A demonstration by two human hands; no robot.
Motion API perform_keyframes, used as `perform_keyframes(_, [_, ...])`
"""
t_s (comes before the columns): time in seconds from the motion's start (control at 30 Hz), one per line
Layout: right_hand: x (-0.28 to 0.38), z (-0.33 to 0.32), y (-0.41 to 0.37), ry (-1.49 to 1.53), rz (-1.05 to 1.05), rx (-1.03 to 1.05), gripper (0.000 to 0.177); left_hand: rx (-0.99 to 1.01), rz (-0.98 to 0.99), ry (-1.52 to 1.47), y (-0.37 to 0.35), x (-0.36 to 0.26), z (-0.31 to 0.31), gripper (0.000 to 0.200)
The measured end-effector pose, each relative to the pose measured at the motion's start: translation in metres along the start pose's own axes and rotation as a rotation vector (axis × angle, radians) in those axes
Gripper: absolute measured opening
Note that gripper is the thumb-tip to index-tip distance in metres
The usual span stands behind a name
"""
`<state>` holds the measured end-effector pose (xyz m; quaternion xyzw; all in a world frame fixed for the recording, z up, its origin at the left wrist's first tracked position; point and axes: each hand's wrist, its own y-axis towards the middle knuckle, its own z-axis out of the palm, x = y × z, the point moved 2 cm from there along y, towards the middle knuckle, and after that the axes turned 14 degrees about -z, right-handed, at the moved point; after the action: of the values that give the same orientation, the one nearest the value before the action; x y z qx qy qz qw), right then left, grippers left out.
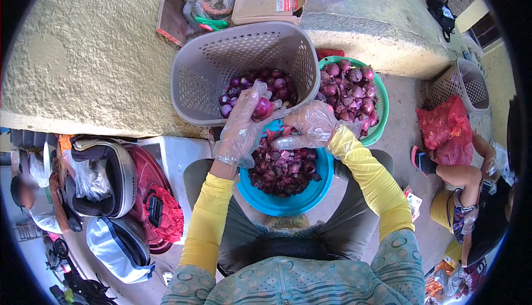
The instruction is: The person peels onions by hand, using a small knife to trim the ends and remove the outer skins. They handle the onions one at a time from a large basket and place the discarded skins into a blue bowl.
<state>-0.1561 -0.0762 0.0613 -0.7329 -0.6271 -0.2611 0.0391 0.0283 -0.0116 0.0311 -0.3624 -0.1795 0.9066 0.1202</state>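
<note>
My left hand, in a clear plastic glove, holds a peeled red onion over the near rim of a grey perforated basket. Inside that basket lie several shiny peeled onions. Beside it, my gloved right hand is closed, fingers bent inward above a blue basin; what it grips, if anything, is hidden. Dark red onion skins fill the basin between my knees. Right of the basket, unpeeled red onions are heaped in a green colander.
A cardboard box and green-handled scissors lie on the ledge behind the basket. Helmets and a red bag sit at left. A seated person, red mesh sacks and another basket are at right.
</note>
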Motion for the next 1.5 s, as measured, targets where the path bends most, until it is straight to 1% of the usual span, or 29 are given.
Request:
perform_keyframes(0.07, [0.000, 0.001, 0.001, 0.017, -0.025, 0.028, 0.050, -0.009, 0.000, -0.005, 0.001, -0.001, 0.000, 0.051])
perform_keyframes(0.1, [0.001, 0.002, 0.002, 0.033, -0.050, 0.056, 0.052, 0.008, -0.021, -0.066, 0.003, -0.001, -0.001, 0.051])
perform_keyframes(0.13, [0.000, 0.009, 0.001, 0.034, -0.050, 0.057, 0.052, 0.024, -0.042, -0.129, 0.003, -0.001, -0.001, 0.051])
perform_keyframes(0.23, [-0.005, 0.024, 0.000, -0.028, -0.026, 0.035, 0.055, 0.026, -0.066, -0.141, 0.001, -0.002, 0.002, 0.048])
perform_keyframes(0.27, [-0.005, 0.024, -0.001, -0.016, -0.033, 0.096, 0.056, 0.026, -0.067, -0.141, 0.001, -0.003, 0.002, 0.048])
perform_keyframes(0.3, [-0.004, 0.023, -0.001, -0.004, -0.039, 0.157, 0.057, 0.029, -0.064, -0.133, 0.001, -0.003, 0.003, 0.039])
perform_keyframes(0.33, [-0.002, 0.020, -0.001, -0.005, -0.038, 0.157, 0.057, 0.032, -0.061, -0.126, 0.000, -0.003, 0.003, 0.029])
perform_keyframes(0.43, [0.005, 0.014, 0.001, 0.050, -0.027, 0.189, 0.059, 0.091, -0.066, -0.113, 0.001, -0.003, 0.000, 0.028])
perform_keyframes(0.53, [0.007, 0.006, 0.001, 0.056, 0.022, 0.186, 0.060, 0.057, -0.043, -0.043, -0.001, -0.003, 0.002, 0.028])
perform_keyframes(0.6, [0.008, -0.001, 0.002, 0.089, 0.054, -0.042, 0.059, 0.040, -0.032, -0.044, 0.001, -0.003, 0.001, 0.029])
perform_keyframes(0.63, [0.007, -0.001, 0.002, 0.091, 0.055, -0.043, 0.059, 0.024, -0.023, -0.046, 0.001, -0.003, 0.001, 0.031])
perform_keyframes(0.7, [-0.001, -0.006, 0.000, 0.072, 0.109, -0.293, 0.057, 0.029, -0.056, -0.038, -0.003, -0.004, 0.006, 0.033])
perform_keyframes(0.73, [-0.005, -0.004, 0.000, 0.018, 0.028, -0.440, 0.056, 0.034, -0.086, -0.031, -0.005, -0.006, 0.008, 0.036])
perform_keyframes(0.77, [-0.007, -0.004, -0.001, 0.018, 0.028, -0.440, 0.056, 0.034, -0.086, -0.031, -0.005, -0.006, 0.007, 0.036])
perform_keyframes(0.83, [-0.008, -0.007, -0.003, 0.015, 0.088, -0.428, 0.056, 0.096, -0.141, 0.001, -0.003, -0.005, 0.008, 0.043])
perform_keyframes(0.93, [-0.006, -0.007, -0.002, 0.016, 0.092, -0.419, 0.055, 0.120, -0.153, 0.035, -0.005, -0.002, 0.014, 0.048])
perform_keyframes(1.1, [-0.002, -0.008, 0.000, 0.065, 0.117, -0.415, 0.054, 0.133, -0.168, 0.052, -0.004, 0.000, 0.013, 0.048])
perform_keyframes(1.2, [-0.002, -0.008, 0.002, 0.017, 0.121, -0.383, 0.055, 0.137, -0.165, 0.043, -0.001, 0.001, 0.009, 0.048])
perform_keyframes(1.27, [0.000, -0.008, 0.003, -0.033, 0.136, -0.313, 0.052, 0.142, -0.161, 0.042, -0.001, 0.002, 0.009, 0.047])
perform_keyframes(1.33, [-0.004, 0.001, 0.001, -0.077, 0.115, -0.308, 0.050, 0.067, -0.095, 0.082, -0.003, 0.001, 0.014, 0.043])
perform_keyframes(1.4, [-0.005, 0.002, 0.000, -0.120, 0.093, -0.302, 0.048, 0.096, -0.071, 0.115, -0.006, 0.002, 0.013, 0.040])
perform_keyframes(1.47, [-0.005, 0.003, -0.001, -0.068, 0.060, -0.128, 0.050, 0.125, -0.046, 0.148, -0.007, 0.000, 0.013, 0.039])
perform_keyframes(1.5, [-0.004, 0.002, 0.000, -0.068, 0.059, -0.127, 0.050, 0.121, -0.044, 0.131, -0.007, 0.000, 0.012, 0.038])
